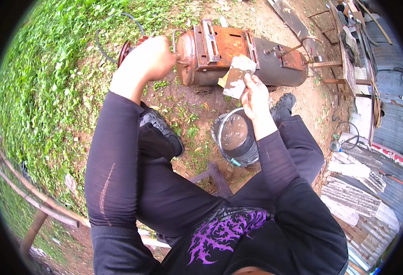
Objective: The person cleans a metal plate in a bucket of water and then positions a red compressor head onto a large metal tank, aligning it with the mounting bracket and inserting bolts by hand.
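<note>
A cylindrical metal tank (275, 68) lies on its side ahead of me, grey at the right with a rusty orange plate and slotted brackets on top. My left hand (149, 62) is at its left end, beside a bent metal handle (174, 40). Its fingers are curled and partly hidden, so I cannot make out what is in them. My right hand (255, 96) pinches a worn, stained whitish-brown sheet (236, 81) with a yellowish edge, in front of the tank's side. Below that hand stands a black bucket (252, 153) of murky brown water.
A red wheel-like part (124, 52) and a looped black cord (97, 41) lie in the grass at left. A low seat or frame (217, 176) shows between my legs. Corrugated sheets (362, 197) and a wooden frame (348, 68) stand at right; a bamboo rail (36, 197) is at left.
</note>
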A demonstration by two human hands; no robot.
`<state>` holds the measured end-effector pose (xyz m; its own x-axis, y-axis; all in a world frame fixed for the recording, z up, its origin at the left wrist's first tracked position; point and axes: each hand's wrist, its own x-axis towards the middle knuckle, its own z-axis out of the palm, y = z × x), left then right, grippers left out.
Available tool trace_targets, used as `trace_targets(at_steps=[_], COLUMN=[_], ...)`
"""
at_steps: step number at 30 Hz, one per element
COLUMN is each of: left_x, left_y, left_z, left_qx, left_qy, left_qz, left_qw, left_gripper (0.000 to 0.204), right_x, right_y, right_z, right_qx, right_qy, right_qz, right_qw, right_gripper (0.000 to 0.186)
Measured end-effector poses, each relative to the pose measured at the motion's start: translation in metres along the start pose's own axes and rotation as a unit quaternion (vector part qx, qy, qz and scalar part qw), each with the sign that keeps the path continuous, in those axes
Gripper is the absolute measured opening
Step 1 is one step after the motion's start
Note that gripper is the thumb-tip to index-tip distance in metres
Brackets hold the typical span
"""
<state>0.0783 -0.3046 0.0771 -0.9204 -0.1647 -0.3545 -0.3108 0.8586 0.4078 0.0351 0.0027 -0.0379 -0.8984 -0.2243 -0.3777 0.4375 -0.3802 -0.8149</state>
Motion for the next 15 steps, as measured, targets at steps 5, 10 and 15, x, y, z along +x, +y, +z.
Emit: trace_targets(at_steps=[5,10,15], left_x=[0.0,0.012,0.005], left_y=[0.048,0.067,0.076], left_z=[0.027,0.078,0.072], left_qx=[-0.175,-0.404,-0.364], left_qy=[-0.11,-0.075,-0.027], left_qz=[0.086,0.047,0.051], left_qw=[0.975,0.911,0.93], left_gripper=[0.057,0.033,0.019], right_x=[-0.017,-0.025,-0.048], right_y=[-0.014,-0.023,-0.061], right_z=[0.019,0.034,0.033], right_qx=[-0.083,-0.121,-0.38], right_qy=[-0.016,-0.027,-0.01], right_qz=[0.01,-0.068,-0.237], right_qw=[0.996,0.99,0.894], right_gripper=[0.022,0.023,0.041])
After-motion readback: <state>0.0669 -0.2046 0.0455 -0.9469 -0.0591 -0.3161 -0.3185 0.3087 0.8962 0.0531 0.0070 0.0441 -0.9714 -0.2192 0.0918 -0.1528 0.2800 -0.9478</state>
